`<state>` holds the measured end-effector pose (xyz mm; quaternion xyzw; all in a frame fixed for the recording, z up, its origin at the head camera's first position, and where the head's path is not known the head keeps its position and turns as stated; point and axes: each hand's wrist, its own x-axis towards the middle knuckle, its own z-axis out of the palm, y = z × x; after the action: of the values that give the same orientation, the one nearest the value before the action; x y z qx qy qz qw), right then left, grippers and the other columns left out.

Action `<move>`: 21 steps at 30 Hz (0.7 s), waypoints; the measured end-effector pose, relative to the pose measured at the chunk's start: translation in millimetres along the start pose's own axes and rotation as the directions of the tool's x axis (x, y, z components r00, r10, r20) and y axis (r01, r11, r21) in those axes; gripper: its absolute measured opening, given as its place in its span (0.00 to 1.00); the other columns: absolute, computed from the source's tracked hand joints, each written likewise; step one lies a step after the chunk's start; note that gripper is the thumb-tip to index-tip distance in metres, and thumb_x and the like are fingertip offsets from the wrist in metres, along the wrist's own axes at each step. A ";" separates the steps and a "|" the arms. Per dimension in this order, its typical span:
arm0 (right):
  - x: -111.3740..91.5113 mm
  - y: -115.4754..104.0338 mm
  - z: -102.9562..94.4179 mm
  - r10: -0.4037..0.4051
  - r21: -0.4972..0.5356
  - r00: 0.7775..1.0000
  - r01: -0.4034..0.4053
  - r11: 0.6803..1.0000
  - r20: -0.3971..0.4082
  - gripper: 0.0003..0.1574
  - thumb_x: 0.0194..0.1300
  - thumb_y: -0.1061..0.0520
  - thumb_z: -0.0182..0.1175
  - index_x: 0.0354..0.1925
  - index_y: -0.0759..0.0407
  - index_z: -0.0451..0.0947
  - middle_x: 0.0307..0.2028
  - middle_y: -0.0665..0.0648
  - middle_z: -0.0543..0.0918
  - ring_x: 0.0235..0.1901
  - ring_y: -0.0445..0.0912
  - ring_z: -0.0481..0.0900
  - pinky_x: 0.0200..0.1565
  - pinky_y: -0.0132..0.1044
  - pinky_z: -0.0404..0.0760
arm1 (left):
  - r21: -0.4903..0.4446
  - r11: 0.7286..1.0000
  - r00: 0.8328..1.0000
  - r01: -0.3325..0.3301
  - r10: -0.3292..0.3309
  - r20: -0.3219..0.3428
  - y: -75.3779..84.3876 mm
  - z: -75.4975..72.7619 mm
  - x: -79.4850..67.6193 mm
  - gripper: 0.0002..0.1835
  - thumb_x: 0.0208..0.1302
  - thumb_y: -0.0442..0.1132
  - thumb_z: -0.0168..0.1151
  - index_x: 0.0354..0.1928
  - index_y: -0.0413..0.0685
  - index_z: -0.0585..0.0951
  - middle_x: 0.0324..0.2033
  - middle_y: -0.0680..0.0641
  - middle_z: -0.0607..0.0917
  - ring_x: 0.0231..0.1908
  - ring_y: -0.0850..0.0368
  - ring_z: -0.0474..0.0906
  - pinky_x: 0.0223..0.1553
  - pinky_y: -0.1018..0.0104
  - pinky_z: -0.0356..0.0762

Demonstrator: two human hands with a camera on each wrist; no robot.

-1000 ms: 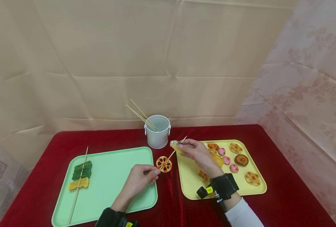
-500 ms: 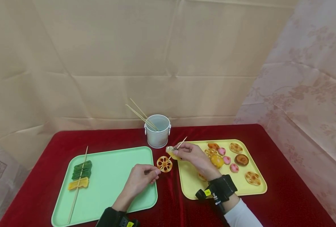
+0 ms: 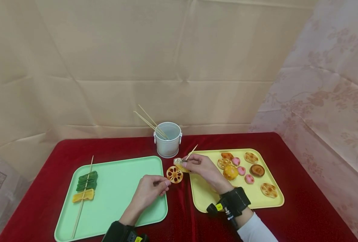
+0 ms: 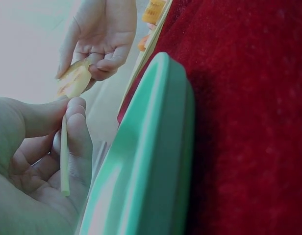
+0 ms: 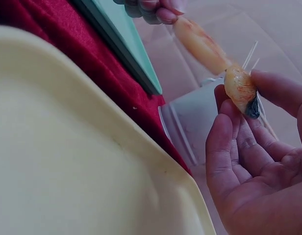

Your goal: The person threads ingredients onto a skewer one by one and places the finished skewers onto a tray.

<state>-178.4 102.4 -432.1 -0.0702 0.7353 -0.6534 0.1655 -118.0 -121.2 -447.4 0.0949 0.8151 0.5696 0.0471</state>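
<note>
My left hand [image 3: 150, 191] pinches a bamboo skewer [image 4: 64, 156] between thumb and forefinger, its blunt end crossing the palm in the left wrist view. Just beyond those fingertips, a lotus root slice [image 3: 174, 174] is threaded on it. My right hand [image 3: 207, 171] pinches a yellowish food piece [image 5: 240, 89] with a dark edge, probably on the skewer right behind the slice. The skewer's tip [image 3: 193, 150] sticks out past the right fingers. Both hands are above the gap between the green tray [image 3: 121, 181] and the yellow tray [image 3: 201, 198].
A second skewer [image 3: 79, 215] with green pieces [image 3: 87, 181] and a yellow piece [image 3: 83, 195] lies on the green tray. Behind stands a white bucket [image 3: 168, 148] with several skewers. Lotus slices [image 3: 269, 190], pink balls [image 3: 249, 178] and a mushroom [image 3: 257, 170] lie on the yellow tray.
My right hand has slid the yellowish piece leftward and down along the skewer, up to the lotus root slice. More skewer tip shows beyond it. My left hand has stayed in place.
</note>
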 end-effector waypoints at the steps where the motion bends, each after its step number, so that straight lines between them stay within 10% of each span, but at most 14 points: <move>1: 0.1 0.0 0.3 -0.005 -0.007 1.000 0.005 1.000 -0.003 0.27 0.58 0.44 0.67 0.45 0.64 0.78 0.39 0.57 0.84 0.40 0.46 0.80 0.46 0.42 0.79 | -0.004 1.000 1.000 0.001 -0.001 0.000 0.2 -0.3 -0.1 0.12 0.63 0.40 0.64 0.33 0.36 0.86 0.20 0.47 0.84 0.20 0.59 0.78 0.22 0.71 0.75; 21: -13.8 -19.2 -32.9 -0.111 -0.313 0.994 0.104 0.944 -0.005 0.25 0.66 0.49 0.61 0.51 0.68 0.78 0.42 0.62 0.84 0.42 0.51 0.81 0.45 0.43 0.79 | -0.007 1.000 0.999 0.028 -0.028 -0.038 2.9 -5.3 0.8 0.09 0.62 0.34 0.63 0.34 0.32 0.85 0.22 0.42 0.84 0.21 0.53 0.79 0.23 0.72 0.73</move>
<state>-178.7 135.1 -408.1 -0.1282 0.8262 -0.5378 0.1082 -119.5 -125.0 -442.8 0.0726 0.8153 0.5730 0.0401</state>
